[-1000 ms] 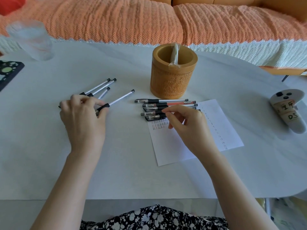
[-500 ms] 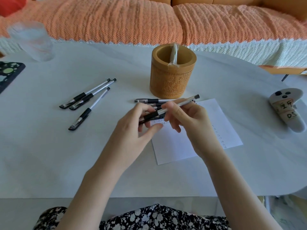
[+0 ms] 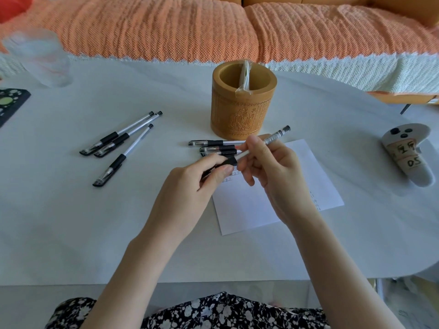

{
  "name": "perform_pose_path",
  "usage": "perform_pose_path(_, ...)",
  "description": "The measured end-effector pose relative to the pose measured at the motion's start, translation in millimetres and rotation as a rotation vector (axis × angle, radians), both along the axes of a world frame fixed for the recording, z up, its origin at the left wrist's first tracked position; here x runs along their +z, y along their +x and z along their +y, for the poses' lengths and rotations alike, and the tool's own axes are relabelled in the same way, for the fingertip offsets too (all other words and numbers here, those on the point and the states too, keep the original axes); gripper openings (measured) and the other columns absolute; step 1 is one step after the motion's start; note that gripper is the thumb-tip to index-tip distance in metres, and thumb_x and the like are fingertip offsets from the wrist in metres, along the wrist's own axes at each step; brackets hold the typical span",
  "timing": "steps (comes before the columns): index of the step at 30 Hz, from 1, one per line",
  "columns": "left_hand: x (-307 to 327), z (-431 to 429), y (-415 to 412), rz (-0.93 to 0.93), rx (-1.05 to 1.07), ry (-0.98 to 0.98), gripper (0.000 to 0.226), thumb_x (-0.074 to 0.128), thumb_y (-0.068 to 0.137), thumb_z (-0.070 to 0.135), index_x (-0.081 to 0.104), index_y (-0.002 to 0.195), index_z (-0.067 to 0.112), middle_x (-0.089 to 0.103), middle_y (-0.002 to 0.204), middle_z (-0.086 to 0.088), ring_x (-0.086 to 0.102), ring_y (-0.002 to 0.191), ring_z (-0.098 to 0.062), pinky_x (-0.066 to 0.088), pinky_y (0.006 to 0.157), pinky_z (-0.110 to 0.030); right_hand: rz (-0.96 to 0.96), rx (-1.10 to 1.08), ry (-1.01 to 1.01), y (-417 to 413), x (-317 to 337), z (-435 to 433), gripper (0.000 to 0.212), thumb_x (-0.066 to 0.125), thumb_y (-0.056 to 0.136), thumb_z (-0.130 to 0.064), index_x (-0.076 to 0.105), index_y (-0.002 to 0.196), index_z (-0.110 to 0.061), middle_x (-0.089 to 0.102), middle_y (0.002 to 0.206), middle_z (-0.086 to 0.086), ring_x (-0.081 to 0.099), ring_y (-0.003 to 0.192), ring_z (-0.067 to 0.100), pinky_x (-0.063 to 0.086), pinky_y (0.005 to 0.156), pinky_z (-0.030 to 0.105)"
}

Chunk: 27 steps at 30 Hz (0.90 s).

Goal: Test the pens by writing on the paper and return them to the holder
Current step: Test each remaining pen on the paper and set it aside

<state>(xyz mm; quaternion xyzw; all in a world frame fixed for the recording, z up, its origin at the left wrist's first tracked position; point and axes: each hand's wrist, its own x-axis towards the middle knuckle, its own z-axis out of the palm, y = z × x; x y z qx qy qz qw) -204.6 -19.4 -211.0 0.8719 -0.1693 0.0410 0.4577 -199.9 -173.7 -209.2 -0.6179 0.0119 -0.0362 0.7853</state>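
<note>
A white table (image 3: 71,222) fills most of the frame, with an orange textured sofa cover (image 3: 154,27) running across the top behind it. A white sheet of paper (image 3: 249,210) lies right of centre, with small handwritten marks at its upper left corner and down its right edge. Above the paper stands a carved bamboo pen holder (image 3: 240,115), upright, with a plastic-wrapped item (image 3: 244,77) leaning inside it. A clear glass (image 3: 45,60) stands at the upper left, and a white controller (image 3: 408,157) lies at the right edge. At centre, the left hand (image 3: 187,193) pinches the black grip end of a clear-barrelled pen (image 3: 275,135), while the right hand (image 3: 278,176) grips its barrel between thumb and fingers. The pen is held tilted above the paper's upper left corner, its tail pointing to the upper right. Several capped pens (image 3: 218,147) lie stacked just below the holder, partly hidden by the hands. Three more pens (image 3: 114,138) lie well apart at the left centre.
</note>
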Motion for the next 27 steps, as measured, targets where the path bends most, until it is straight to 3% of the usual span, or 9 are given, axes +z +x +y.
perform_pose_path(4,-1.9,0.4,-0.9,0.013,0.003,0.031,0.015,0.055,0.090,0.042,0.063,0.093,0.029,0.051,0.053,0.009,0.042,0.051,-0.010,0.032,0.050,-0.024,0.029,0.081,0.005,-0.7,-1.1,-0.2,0.020,0.068,0.084,-0.020,0.057,0.074,-0.007,0.049,0.055,0.006,0.039,0.046,0.017,0.035,0.044,0.024)
perform_pose_path(7,-2.9,2.1,-1.6,0.069,0.020,0.042,0.034,0.057,0.077,0.060,0.063,0.097,0.034,0.061,0.058,0.007,0.050,0.052,-0.010,0.044,0.054,-0.031,0.079,0.118,0.031,1.5,-2.1,0.6,0.029,0.065,0.084,-0.002,0.044,0.067,-0.011,0.034,0.048,0.000,0.030,0.040,0.011,0.029,0.039,0.020)
perform_pose_path(8,-2.8,3.3,-1.8,0.096,0.036,0.066,0.037,0.060,0.073,0.063,0.063,0.096,0.034,0.057,0.052,0.010,0.048,0.049,-0.009,0.042,0.052,-0.031,0.107,0.076,0.057,2.8,-2.7,-1.3,0.028,0.061,0.086,0.001,0.043,0.068,-0.011,0.034,0.047,-0.003,0.030,0.037,0.010,0.028,0.038,0.019)
perform_pose_path(11,-4.1,7.2,-3.0,0.168,0.062,0.191,0.032,0.069,0.068,0.055,0.062,0.091,0.034,0.041,0.040,0.012,0.039,0.043,-0.008,0.025,0.048,-0.025,0.121,-0.077,0.070,4.8,-3.4,-11.4,0.011,0.050,0.091,-0.004,0.058,0.085,-0.008,0.048,0.046,0.001,0.049,0.037,0.016,0.031,0.038,0.020)
perform_pose_path(13,-4.4,10.1,-3.5,0.195,0.056,0.246,0.031,0.071,0.068,0.052,0.060,0.092,0.035,0.040,0.041,0.011,0.038,0.045,-0.009,0.026,0.048,-0.025,0.104,-0.090,-0.005,5.3,-5.0,-14.3,0.024,0.043,0.094,-0.010,0.066,0.098,-0.006,0.065,0.057,0.012,0.066,0.053,0.025,0.033,0.040,0.022)
perform_pose_path(15,-4.6,11.4,-3.2,0.224,0.060,0.262,0.032,0.074,0.067,0.050,0.060,0.092,0.036,0.037,0.042,0.007,0.037,0.045,-0.009,0.027,0.049,-0.026,0.115,-0.119,-0.089,5.4,-6.5,-10.6,0.028,0.045,0.095,-0.017,0.069,0.092,-0.002,0.070,0.065,0.017,0.069,0.060,0.026,0.032,0.040,0.023)
perform_pose_path(20,-4.6,10.9,-3.4,0.260,0.049,0.319,0.035,0.075,0.066,0.049,0.056,0.092,0.038,0.037,0.047,0.006,0.039,0.047,-0.007,0.029,0.051,-0.026,0.090,-0.280,-0.396,11.6,-15.3,1.9,0.040,0.077,0.077,-0.031,0.051,0.054,-0.012,0.052,0.044,-0.003,0.044,0.041,0.004,0.032,0.045,0.013)
perform_pose_path(22,-4.7,10.5,-2.9,0.264,0.053,0.329,0.035,0.075,0.066,0.049,0.055,0.093,0.038,0.038,0.048,0.006,0.040,0.048,-0.007,0.031,0.052,-0.027,0.080,-0.323,-0.445,14.5,-19.4,3.7,0.045,0.079,0.074,-0.032,0.046,0.051,-0.012,0.045,0.043,-0.008,0.039,0.042,0.004,0.031,0.047,0.016)
perform_pose_path(27,-4.0,9.5,-3.3,0.274,0.059,0.353,0.035,0.075,0.067,0.050,0.055,0.093,0.038,0.041,0.050,0.007,0.042,0.050,-0.006,0.036,0.054,-0.025,0.026,-0.406,-0.556,16.2,-28.8,6.3,0.038,0.066,0.081,-0.017,0.043,0.054,-0.003,0.039,0.051,0.001,0.034,0.051,0.007,0.028,0.049,0.021)
